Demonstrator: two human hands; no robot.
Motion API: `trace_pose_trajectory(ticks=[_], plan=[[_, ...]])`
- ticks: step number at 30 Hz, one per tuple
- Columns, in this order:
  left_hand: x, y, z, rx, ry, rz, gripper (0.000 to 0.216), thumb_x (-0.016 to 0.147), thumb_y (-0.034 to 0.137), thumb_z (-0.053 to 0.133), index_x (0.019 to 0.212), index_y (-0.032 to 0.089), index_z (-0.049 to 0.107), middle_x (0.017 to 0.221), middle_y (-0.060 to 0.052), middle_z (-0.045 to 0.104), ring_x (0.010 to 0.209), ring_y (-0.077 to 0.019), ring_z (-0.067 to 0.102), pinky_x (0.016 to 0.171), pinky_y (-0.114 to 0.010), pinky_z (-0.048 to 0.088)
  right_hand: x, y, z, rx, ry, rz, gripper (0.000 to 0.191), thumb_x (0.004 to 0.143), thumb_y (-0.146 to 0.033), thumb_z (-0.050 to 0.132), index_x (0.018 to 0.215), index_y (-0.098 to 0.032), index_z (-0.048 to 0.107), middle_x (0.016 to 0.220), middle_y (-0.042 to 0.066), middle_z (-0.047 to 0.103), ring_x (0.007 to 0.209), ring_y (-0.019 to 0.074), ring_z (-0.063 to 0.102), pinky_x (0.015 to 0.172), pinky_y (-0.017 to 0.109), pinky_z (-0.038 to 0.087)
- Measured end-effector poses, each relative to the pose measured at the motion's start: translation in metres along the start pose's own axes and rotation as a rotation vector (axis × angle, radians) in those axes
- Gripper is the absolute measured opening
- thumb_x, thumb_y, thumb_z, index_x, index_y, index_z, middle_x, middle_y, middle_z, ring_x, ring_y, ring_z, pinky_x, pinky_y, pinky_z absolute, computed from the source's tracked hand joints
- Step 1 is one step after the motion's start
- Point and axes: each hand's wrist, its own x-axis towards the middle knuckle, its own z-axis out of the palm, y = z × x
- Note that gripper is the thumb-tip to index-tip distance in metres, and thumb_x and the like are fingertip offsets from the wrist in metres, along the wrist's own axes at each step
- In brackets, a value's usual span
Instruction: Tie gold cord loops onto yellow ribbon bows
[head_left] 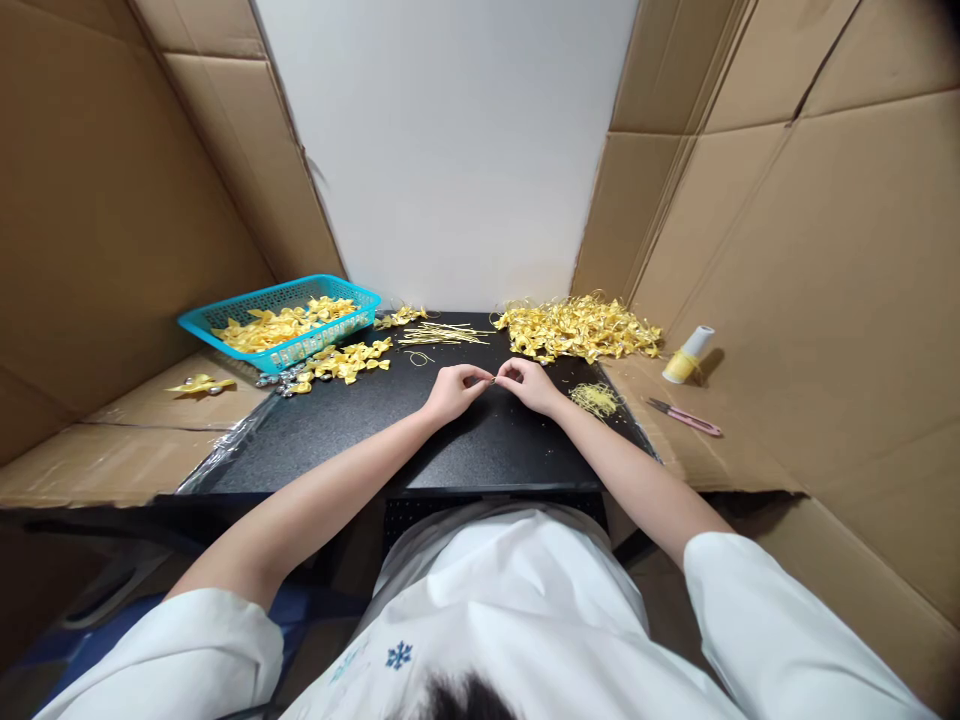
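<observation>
Over the middle of the black table (330, 425), my left hand (456, 391) and my right hand (528, 385) meet fingertip to fingertip. Both are closed in a pinch. Whatever lies between the fingers is tiny and too small to name. Just beyond them are a bundle of thin yellow cords (444, 334) and a single curled cord (420, 357). Yellow ribbon bows (349, 361) are scattered to the left, some next to silvery pieces (281, 380). A large heap of yellow bows with cord ends (585, 328) lies behind my right hand.
A turquoise basket (322, 347) with yellow bows stands back left. At right are cord clippings (595, 400), a thread cone (688, 355) and pink-handled snips (686, 417). One bow piece (200, 386) lies on the left cardboard. Cardboard walls (847, 260) enclose both sides; a white wall (457, 150) is behind.
</observation>
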Motion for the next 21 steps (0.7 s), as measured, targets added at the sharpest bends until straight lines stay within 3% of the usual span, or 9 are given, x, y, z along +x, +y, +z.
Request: trace_pose_trajectory(ticks=[5,9,12,21], plan=[[0.002,-0.004,0.002,-0.045,-0.008,-0.073,0.021,0.077,0.031,0.063,0.084,0.015,0.076,0.065,-0.002,0.067,0.055,-0.0119,0.048,0.056,-0.025,0.037,-0.001,-0.002,-0.001,-0.042,0.039,-0.014,0.008,0.079,-0.022,0.062,0.072,-0.019,0.059,0.071,0.0,0.059,0.064,0.0135,0.05,0.064,0.028,0.041],[0.004,-0.011,0.004,-0.136,-0.01,-0.1,0.026,0.076,0.036,0.064,0.085,0.014,0.074,0.071,-0.003,0.07,0.057,-0.0122,0.05,0.056,-0.025,0.037,-0.005,-0.012,-0.003,-0.157,0.161,-0.177,0.01,0.077,-0.02,0.066,0.071,-0.02,0.059,0.075,0.001,0.06,0.072,0.0161,0.051,0.072,0.031,0.042],[0.005,-0.015,0.005,-0.197,-0.015,-0.104,0.029,0.074,0.04,0.064,0.084,0.014,0.073,0.074,-0.004,0.07,0.058,-0.0127,0.052,0.057,-0.025,0.038,-0.009,-0.017,0.0,-0.254,0.157,-0.269,0.011,0.078,-0.024,0.071,0.07,-0.021,0.064,0.081,0.002,0.062,0.081,0.0183,0.053,0.081,0.035,0.041],[0.007,-0.02,0.008,-0.333,-0.042,-0.124,0.035,0.069,0.045,0.069,0.083,0.013,0.072,0.074,-0.005,0.071,0.061,-0.0134,0.055,0.058,-0.025,0.04,-0.008,-0.01,0.004,-0.386,0.185,-0.117,0.009,0.08,-0.032,0.073,0.075,-0.025,0.074,0.088,0.004,0.062,0.092,0.0231,0.053,0.085,0.04,0.036]])
